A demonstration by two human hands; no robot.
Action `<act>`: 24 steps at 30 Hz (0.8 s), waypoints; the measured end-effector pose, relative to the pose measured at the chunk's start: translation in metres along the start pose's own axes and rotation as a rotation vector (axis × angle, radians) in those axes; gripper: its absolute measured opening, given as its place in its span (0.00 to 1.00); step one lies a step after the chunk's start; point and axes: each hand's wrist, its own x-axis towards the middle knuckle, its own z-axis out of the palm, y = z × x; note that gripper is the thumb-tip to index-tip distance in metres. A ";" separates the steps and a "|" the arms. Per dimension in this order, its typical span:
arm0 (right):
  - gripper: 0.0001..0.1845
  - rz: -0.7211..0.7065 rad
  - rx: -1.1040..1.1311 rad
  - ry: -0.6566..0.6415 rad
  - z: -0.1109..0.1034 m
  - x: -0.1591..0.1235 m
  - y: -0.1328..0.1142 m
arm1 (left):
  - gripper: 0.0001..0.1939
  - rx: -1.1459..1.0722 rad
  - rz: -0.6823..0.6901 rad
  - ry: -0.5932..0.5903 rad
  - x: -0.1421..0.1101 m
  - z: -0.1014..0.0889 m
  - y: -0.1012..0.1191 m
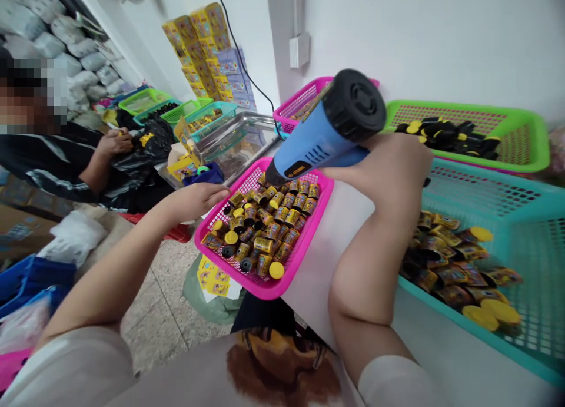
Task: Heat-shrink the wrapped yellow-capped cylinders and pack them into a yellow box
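Printed shirt (282, 366) nearest. Right hand (392, 159): grip wrapped round blue heat gun (326, 124), nozzle (274, 174) over small containers (273, 224) in pink basket (269, 292). Left hand (196, 202) at its rim; can't tell whether clenched. I'd sweep steadily, evenly, left side clear.

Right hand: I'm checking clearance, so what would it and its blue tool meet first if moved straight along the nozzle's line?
The blue tool in the right hand would likely meet the small containers in the pink basket first; depth is hard to judge.
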 end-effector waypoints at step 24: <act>0.37 0.202 -0.018 0.170 -0.025 -0.025 -0.013 | 0.27 0.077 0.362 -0.034 0.095 0.073 0.082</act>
